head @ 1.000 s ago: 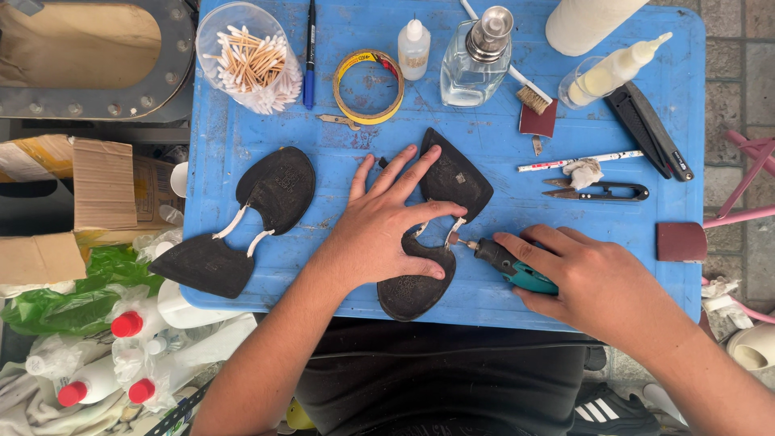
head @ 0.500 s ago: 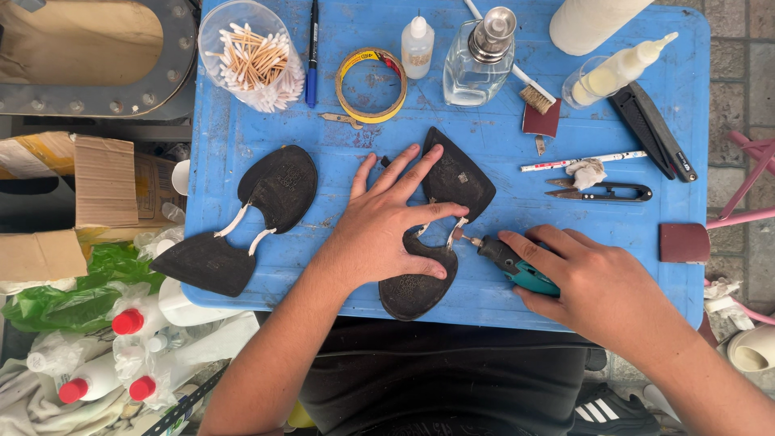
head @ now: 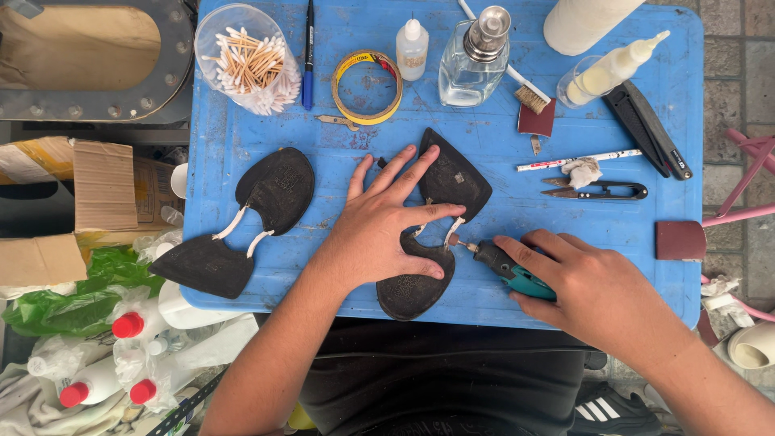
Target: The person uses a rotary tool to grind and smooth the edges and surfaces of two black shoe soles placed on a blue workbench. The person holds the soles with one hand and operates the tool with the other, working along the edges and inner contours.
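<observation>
Near the middle of the frame, a black shoe sole point(head: 432, 234) lies flat on the blue table point(head: 500, 161). The left hand point(head: 379, 226) rests on top of it with fingers spread wide, pressing it down. Just to the right, the right hand point(head: 593, 287) is curled tight around a small teal and black grinding tool point(head: 504, 265). The tool's tip touches the thin white strap between the two dark parts of the sole. Another black sole point(head: 242, 222) lies apart, over at the left side of the table.
</observation>
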